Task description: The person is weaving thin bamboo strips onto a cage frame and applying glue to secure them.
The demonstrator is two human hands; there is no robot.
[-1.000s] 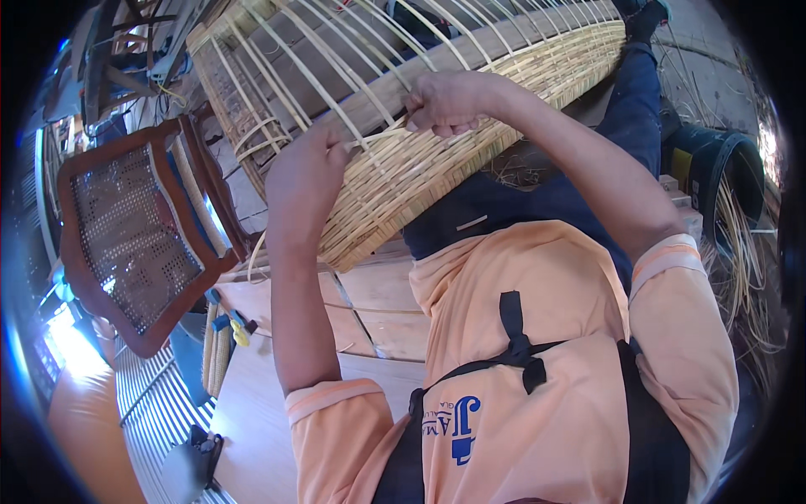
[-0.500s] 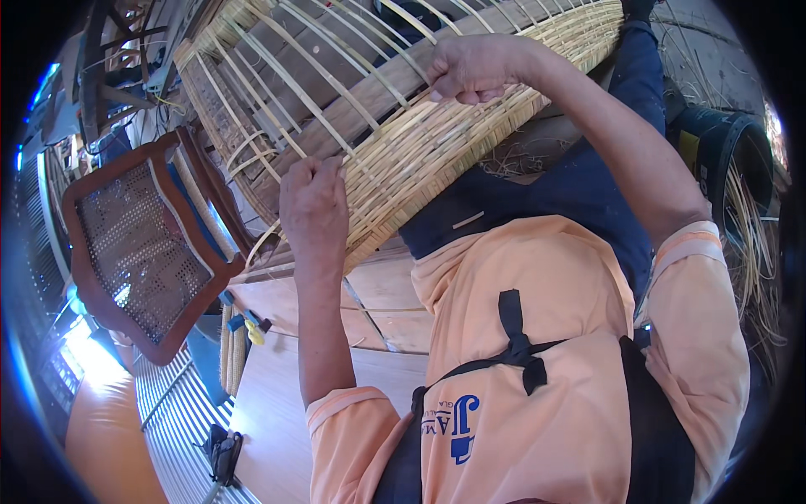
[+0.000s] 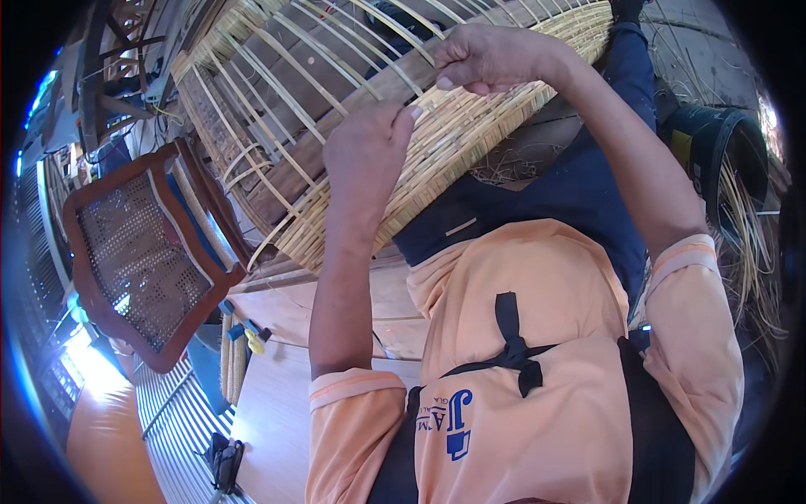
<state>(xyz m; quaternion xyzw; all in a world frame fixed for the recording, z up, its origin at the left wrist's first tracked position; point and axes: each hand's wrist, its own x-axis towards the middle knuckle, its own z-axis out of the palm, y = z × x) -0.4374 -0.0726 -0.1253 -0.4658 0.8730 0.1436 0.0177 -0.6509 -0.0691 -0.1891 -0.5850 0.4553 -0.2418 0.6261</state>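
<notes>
A large half-woven cane basket (image 3: pixel 470 134) lies tilted across my lap, its bare ribs (image 3: pixel 277 76) fanning up and to the left. My left hand (image 3: pixel 365 155) is pressed on the woven band, thumb and fingers pinched on a thin cane strip at the weave's edge. Just above and to the right, my right hand (image 3: pixel 495 55) is closed on the same strip next to a rib. The two hands are almost touching. My orange shirt and dark apron strap (image 3: pixel 512 336) fill the lower middle.
A wooden chair with a caned seat (image 3: pixel 138 256) stands at the left. A black bucket (image 3: pixel 714 151) with loose cane strands (image 3: pixel 751 252) is at the right. Wooden boards (image 3: pixel 277 403), small blue and yellow tools (image 3: pixel 243 332) and a black object (image 3: pixel 222 462) lie lower left.
My left hand has risen along the woven band toward my right hand, and the gap between them has closed. The basket now sits higher and nearer in view.
</notes>
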